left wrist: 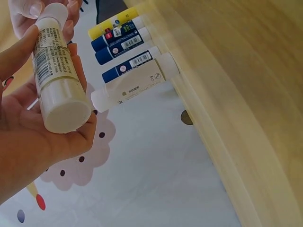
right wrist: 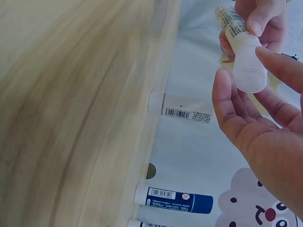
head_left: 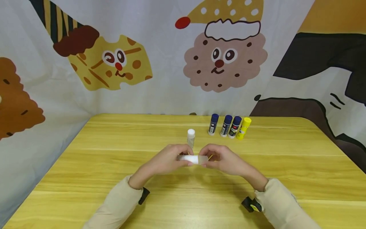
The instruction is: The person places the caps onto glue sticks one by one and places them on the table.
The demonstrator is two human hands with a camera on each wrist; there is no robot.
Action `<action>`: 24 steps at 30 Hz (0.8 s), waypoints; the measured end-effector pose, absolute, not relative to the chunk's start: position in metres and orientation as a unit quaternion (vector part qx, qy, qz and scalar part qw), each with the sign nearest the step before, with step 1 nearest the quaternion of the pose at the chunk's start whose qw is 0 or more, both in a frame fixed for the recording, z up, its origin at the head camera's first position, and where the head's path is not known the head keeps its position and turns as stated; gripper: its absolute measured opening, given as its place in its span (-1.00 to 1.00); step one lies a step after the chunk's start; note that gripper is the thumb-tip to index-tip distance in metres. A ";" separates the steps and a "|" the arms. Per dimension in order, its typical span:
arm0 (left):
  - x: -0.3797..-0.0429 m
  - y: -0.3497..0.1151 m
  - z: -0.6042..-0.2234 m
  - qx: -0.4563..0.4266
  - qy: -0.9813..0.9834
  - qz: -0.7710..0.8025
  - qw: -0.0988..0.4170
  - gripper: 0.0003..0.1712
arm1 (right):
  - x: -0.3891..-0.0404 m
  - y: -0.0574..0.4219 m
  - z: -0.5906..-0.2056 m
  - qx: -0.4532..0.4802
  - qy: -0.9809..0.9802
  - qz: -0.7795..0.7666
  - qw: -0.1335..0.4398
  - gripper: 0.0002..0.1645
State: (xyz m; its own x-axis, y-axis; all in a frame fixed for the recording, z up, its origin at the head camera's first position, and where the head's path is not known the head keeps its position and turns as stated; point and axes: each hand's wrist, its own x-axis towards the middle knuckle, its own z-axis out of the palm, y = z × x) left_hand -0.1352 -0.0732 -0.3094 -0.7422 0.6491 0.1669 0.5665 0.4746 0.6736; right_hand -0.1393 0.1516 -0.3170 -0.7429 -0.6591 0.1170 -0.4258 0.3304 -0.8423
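Observation:
A white glue stick lies level between both hands, above the wooden table. My left hand grips its body, thumb in front and fingers behind. At the other end, my right hand pinches the translucent cap between thumb and fingers. Small print and a barcode show on the label in the left wrist view. Just beyond the hands, a second white glue stick stands upright on the table, its lower end partly hidden.
Toward the back right of the wooden table stand several dark blue glue sticks and a yellow one. Behind the table hangs a cloth printed with cartoon biscuits.

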 end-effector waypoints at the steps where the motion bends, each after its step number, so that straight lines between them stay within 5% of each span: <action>1: -0.135 -0.073 -0.309 0.355 0.857 0.370 0.058 -0.84 | -0.139 0.151 -0.317 -0.336 0.806 -0.471 0.125 -0.78; 24: -0.134 -0.073 -0.307 0.350 0.860 0.368 0.051 -0.81 | -0.135 0.150 -0.314 -0.350 0.800 -0.477 0.105 -0.77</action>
State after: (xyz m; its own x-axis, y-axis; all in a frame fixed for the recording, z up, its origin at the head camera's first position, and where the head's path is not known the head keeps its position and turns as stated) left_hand -0.1339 -0.0728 -0.3071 -0.7500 0.6394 0.1692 0.5640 0.4847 0.6685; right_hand -0.1350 0.1500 -0.3145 -0.7333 -0.6596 0.1647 -0.4588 0.3013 -0.8359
